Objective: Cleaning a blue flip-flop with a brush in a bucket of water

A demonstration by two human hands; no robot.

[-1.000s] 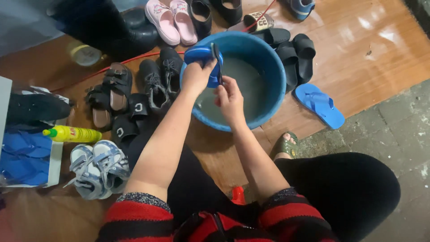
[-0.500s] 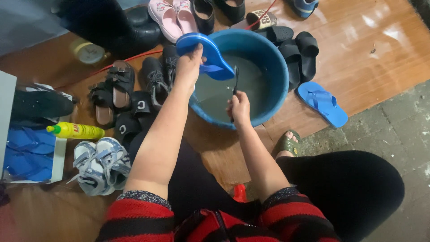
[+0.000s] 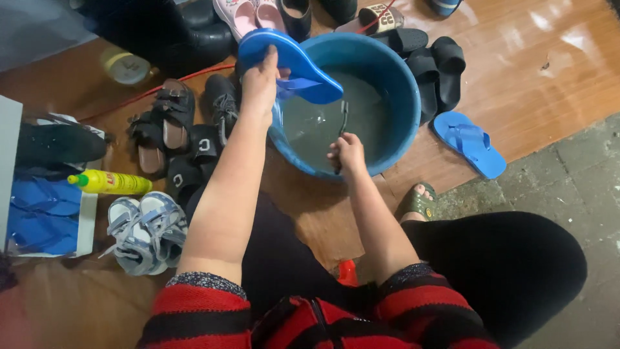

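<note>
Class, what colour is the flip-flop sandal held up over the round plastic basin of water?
Blue, matching the basin; the head view shows the flip-flop sandal clearly.

The left hand [image 3: 259, 81] has lifted the blue flip-flop [image 3: 290, 64] out of the blue basin [image 3: 400, 84], from over the water to above the rim at 10 o'clock. The right hand [image 3: 349, 152] has dropped from beside the flip-flop toward the basin's 6 o'clock edge, holding a thin dark brush [image 3: 342, 119].
</note>
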